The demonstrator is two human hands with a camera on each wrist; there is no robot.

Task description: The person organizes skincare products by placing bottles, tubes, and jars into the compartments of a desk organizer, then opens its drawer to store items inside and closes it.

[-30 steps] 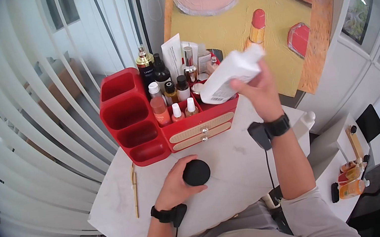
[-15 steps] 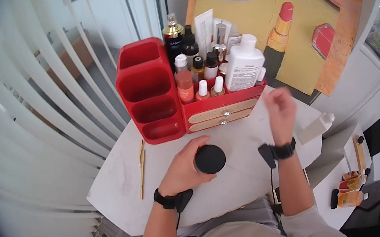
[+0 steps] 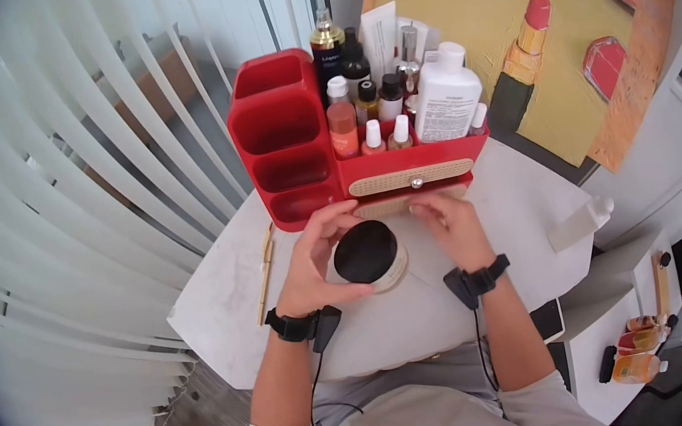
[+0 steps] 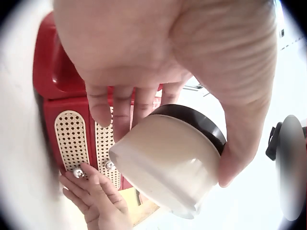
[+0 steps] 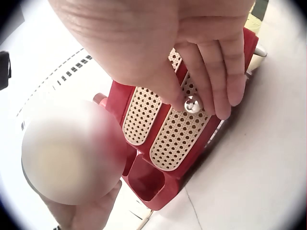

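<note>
My left hand (image 3: 313, 263) grips a cream jar (image 4: 163, 158) between thumb and fingers. The jar has a round black lid (image 3: 366, 252) and leans over in the left wrist view. In front of it stands a red cosmetics organizer (image 3: 335, 187) with two woven-front drawers. My right hand (image 3: 455, 230) is at the lower drawer (image 5: 172, 139), thumb and index finger pinching its round silver knob (image 5: 193, 104). The upper drawer (image 3: 381, 183) has a silver knob too. A white bottle (image 3: 448, 96) stands upright in the organizer's right part.
Several small bottles and tubes fill the organizer's middle, beside its hollow red compartments (image 3: 277, 124) on the left. A gold pen-like stick (image 3: 265, 275) lies left of my left hand. A white bottle (image 3: 582, 224) lies near the table's right edge. A painted panel (image 3: 552, 69) leans behind.
My right hand has let go of the white bottle, now standing in the organizer, and moved down and left to the lower drawer's knob. The left hand keeps the jar, now closer to the drawers.
</note>
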